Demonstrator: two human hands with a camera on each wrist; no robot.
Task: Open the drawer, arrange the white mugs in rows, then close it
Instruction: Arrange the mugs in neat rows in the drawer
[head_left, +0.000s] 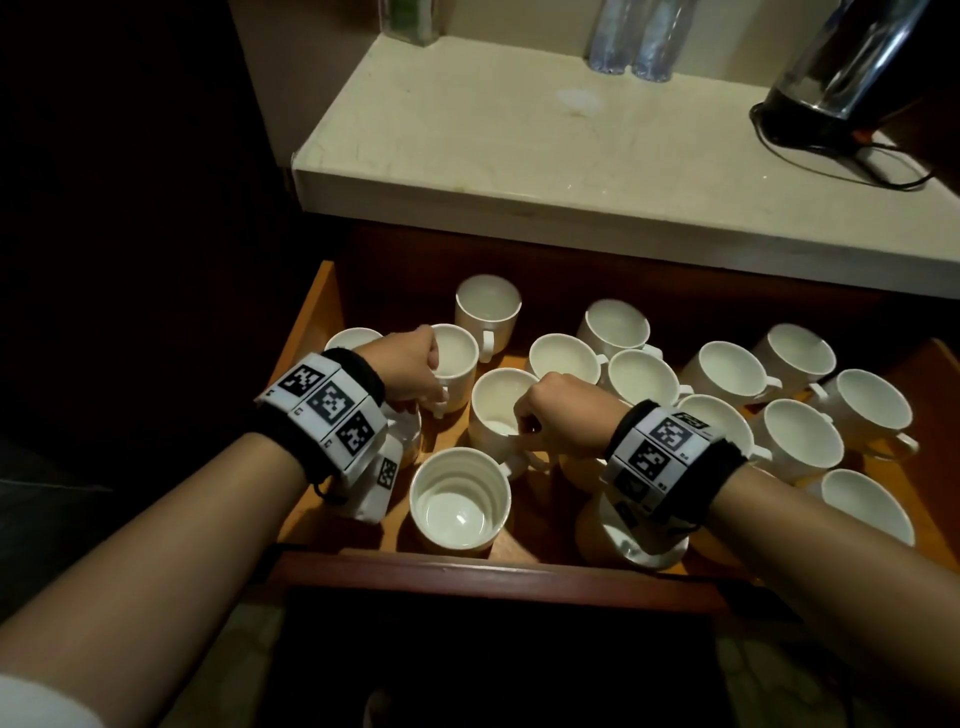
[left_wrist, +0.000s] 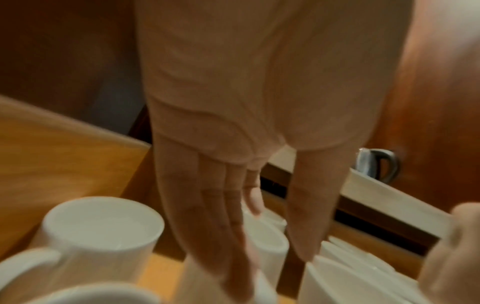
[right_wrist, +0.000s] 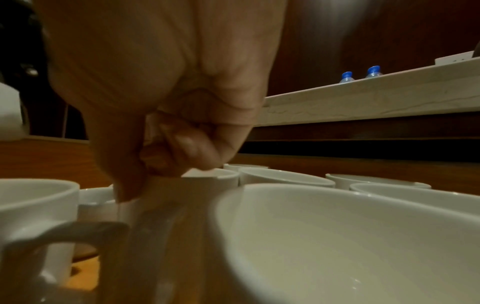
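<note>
Mugs, all white, stand scattered in the open wooden drawer (head_left: 311, 332) below the pale desk (head_left: 519, 130). From the head view we see our left hand (head_left: 410, 366) at the near side of one mug (head_left: 456, 358) in the left part of the drawer, by its handle; the grip itself is hidden there. Our right hand (head_left: 558, 415) curls at the rim of a middle mug (head_left: 496, 410), thumb and fingers pinching it. On the desk stand 2 water bottles (head_left: 631, 36) and a dark kettle (head_left: 836, 73).

From the left wrist, blurred, we see our left hand's fingers (left_wrist: 207, 216) straight and pointing down among mugs, thumb apart, closing on nothing we can make out.

From the right wrist, our right hand (right_wrist: 168, 133) is curled, fingertips pinching a mug's rim (right_wrist: 207, 174).
</note>
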